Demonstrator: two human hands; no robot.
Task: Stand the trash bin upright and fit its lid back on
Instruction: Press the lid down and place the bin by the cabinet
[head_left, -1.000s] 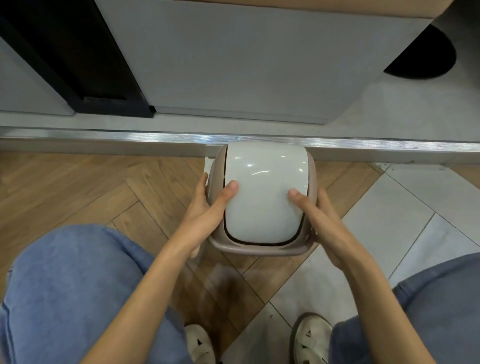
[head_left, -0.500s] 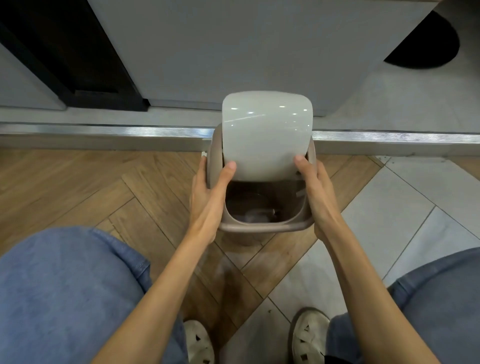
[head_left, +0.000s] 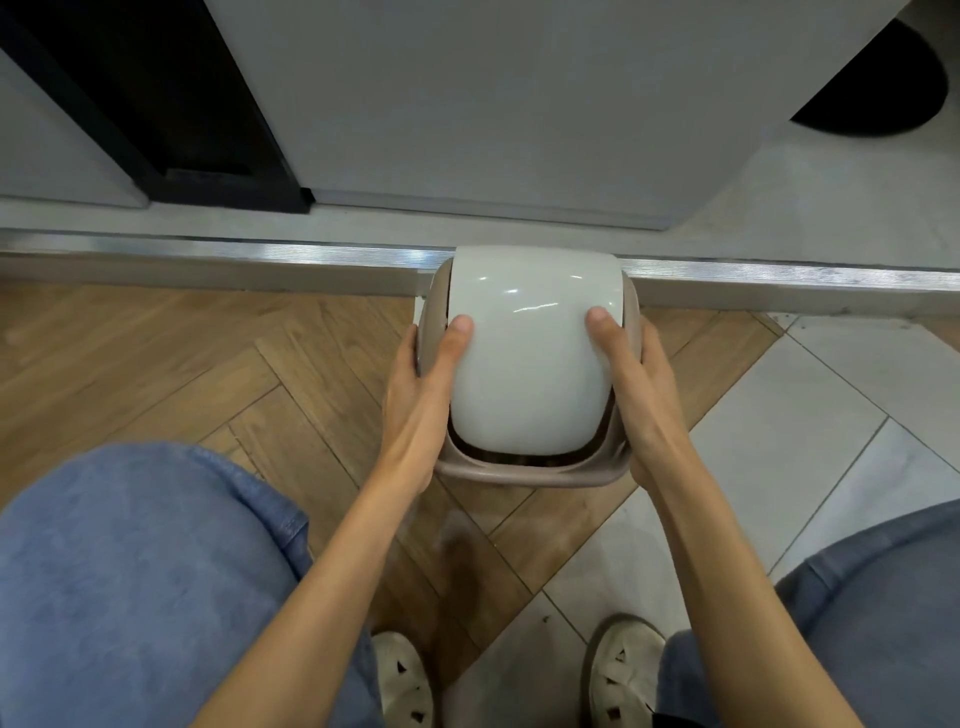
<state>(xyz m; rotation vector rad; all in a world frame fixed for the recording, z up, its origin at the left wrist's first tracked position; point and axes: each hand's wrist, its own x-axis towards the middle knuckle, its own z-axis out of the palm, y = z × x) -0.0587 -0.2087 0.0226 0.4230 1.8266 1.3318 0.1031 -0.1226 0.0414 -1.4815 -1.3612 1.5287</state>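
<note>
A small taupe trash bin (head_left: 519, 475) stands upright on the floor in front of me, seen from above. Its glossy white swing lid (head_left: 530, 364) lies down over the opening, with a thin dark gap along the near edge. My left hand (head_left: 421, 384) clasps the bin's left side, thumb resting on the lid's left edge. My right hand (head_left: 631, 384) clasps the right side, thumb on the lid's right edge. The bin's body below the rim is hidden.
A metal threshold strip (head_left: 234, 254) runs across just behind the bin, with a grey cabinet (head_left: 493, 104) beyond it. Herringbone wood floor (head_left: 182, 364) lies to the left, pale tiles (head_left: 805, 415) to the right. My knees and white shoes (head_left: 402, 680) are close below.
Half a second ago the white lid was tipped up and back, showing the bin's inside. It has swung down flat again, and both thumbs now rest on top of it.
</note>
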